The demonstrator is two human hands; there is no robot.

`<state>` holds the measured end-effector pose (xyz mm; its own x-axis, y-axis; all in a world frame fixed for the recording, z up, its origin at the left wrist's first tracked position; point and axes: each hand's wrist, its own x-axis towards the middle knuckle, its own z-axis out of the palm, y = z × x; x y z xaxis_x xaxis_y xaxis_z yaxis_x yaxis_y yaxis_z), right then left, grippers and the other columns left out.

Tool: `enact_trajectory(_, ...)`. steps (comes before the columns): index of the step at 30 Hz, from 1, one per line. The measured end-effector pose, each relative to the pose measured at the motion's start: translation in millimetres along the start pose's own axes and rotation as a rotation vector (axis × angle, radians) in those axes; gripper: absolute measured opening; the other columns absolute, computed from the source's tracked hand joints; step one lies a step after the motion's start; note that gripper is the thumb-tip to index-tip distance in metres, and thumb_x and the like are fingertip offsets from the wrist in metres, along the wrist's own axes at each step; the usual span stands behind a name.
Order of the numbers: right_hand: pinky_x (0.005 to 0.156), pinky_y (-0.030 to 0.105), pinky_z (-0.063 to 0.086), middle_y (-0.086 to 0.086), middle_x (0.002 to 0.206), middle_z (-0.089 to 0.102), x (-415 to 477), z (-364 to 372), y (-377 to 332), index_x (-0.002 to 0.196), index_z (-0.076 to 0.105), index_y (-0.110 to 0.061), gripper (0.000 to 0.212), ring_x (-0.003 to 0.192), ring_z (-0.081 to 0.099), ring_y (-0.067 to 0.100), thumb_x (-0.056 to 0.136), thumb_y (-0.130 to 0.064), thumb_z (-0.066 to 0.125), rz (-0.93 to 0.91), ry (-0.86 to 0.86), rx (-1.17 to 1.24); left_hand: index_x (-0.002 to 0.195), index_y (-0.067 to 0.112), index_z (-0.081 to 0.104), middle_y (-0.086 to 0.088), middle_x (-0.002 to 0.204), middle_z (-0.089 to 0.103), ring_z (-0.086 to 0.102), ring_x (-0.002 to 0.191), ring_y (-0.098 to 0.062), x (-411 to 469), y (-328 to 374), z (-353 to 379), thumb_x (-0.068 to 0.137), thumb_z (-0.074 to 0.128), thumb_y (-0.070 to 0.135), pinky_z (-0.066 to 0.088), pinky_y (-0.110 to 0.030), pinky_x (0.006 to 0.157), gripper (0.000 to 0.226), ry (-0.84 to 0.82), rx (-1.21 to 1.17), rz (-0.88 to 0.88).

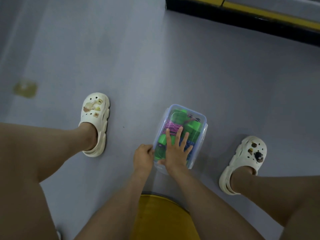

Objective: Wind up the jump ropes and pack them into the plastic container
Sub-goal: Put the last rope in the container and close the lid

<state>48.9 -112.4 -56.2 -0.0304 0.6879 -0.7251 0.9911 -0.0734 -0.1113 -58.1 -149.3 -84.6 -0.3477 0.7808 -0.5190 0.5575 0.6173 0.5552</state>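
A yellow stool (161, 217) fills the bottom centre of the frame, between the person's bare thighs, which spread to the lower left and lower right. Both forearms reach up from there to the container (202, 138), which stands on the grey floor (155, 66) just right of the frame's centre, between the feet.

The clear lid (180, 115) with its blue rim lies on the container. The right hand (176, 148) rests flat on the lid, fingers straight and spread, pointing towards the top of the frame. The left hand (142, 156) is at the container's lower left edge, its fingers curled against the rim there; the exact hold on the edge is hidden by the knuckles.

The ropes show through the lid: a wound pink rope (170, 126) in the upper left part, a blue rope (187, 144) under the right hand's fingers, and green handles (193, 127) around them.

A cream clog with charms is on each foot, the left clog (95, 122) at centre left, well apart from the container, the right clog (242, 163) at the right. A yellowish patch (25, 88) marks the floor at the far left. A black and yellow ledge (242, 14) crosses the upper right corner.
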Motion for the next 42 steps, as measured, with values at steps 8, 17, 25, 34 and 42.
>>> enact_trajectory(8, 0.110, 0.065, 0.005, 0.013, 0.150, -0.037, -1.0, -2.3, -0.4, 0.143, -0.027, -0.036, 0.130, 0.139, -0.027, 0.042, 0.068, -0.052, 0.077, 0.002, -0.001, -0.007, 0.092, -0.001, 0.074, -0.014, 0.085, 0.071, 0.059, 0.079, -0.015, 9.8, 1.4, -4.3, 0.082, 0.059, -0.007, 0.045, -0.027, 0.069, 0.019, -0.114, -0.038, -0.062)
enact_trajectory(17, 0.110, 0.065, 0.007, 0.009, 0.143, -0.045, -0.3, -1.2, -1.4, 0.133, -0.038, -0.036, 0.130, 0.139, -0.027, 0.042, 0.070, -0.054, 0.075, 0.003, 0.005, -0.006, 0.065, 0.005, 0.056, -0.020, 0.083, 0.060, 0.058, 0.079, -0.035, 55.4, 58.8, -16.8, 0.093, 0.053, 0.020, 0.038, -0.030, 0.062, 0.031, -0.262, 0.228, -0.018)
enact_trajectory(25, 0.110, 0.065, 0.005, 0.010, 0.135, -0.050, 3.9, 1.6, 2.5, 0.136, -0.036, -0.029, 0.125, 0.137, -0.030, 0.042, 0.075, -0.052, 0.071, -0.002, -0.030, -0.027, 0.082, 0.013, 0.069, -0.008, 0.082, 0.065, 0.060, 0.072, -0.025, 79.3, 94.4, 12.0, 0.094, 0.053, 0.027, 0.046, -0.031, 0.060, 0.025, -0.013, 0.074, -0.050)
enact_trajectory(34, 0.109, 0.066, 0.004, 0.013, 0.139, -0.046, 6.9, 6.1, 3.1, 0.130, -0.040, -0.032, 0.125, 0.125, -0.040, 0.037, 0.077, -0.051, 0.071, -0.005, -0.008, 0.002, 0.082, 0.013, 0.074, -0.009, 0.079, 0.072, 0.067, 0.080, -0.030, 92.5, 85.3, 7.2, 0.090, 0.060, 0.017, 0.056, -0.040, 0.077, 0.017, -0.127, -0.156, -0.067)
enact_trajectory(42, 0.110, 0.065, 0.004, 0.012, 0.150, -0.038, 1.8, 0.5, 6.7, 0.136, -0.036, -0.032, 0.129, 0.139, -0.028, 0.040, 0.071, -0.055, 0.074, -0.037, 0.007, 0.025, 0.113, 0.006, 0.070, -0.007, 0.098, 0.072, 0.064, 0.085, -0.019, 84.6, 66.2, -10.1, 0.087, 0.067, 0.008, 0.054, -0.035, 0.087, 0.026, -0.294, -0.332, -0.121)
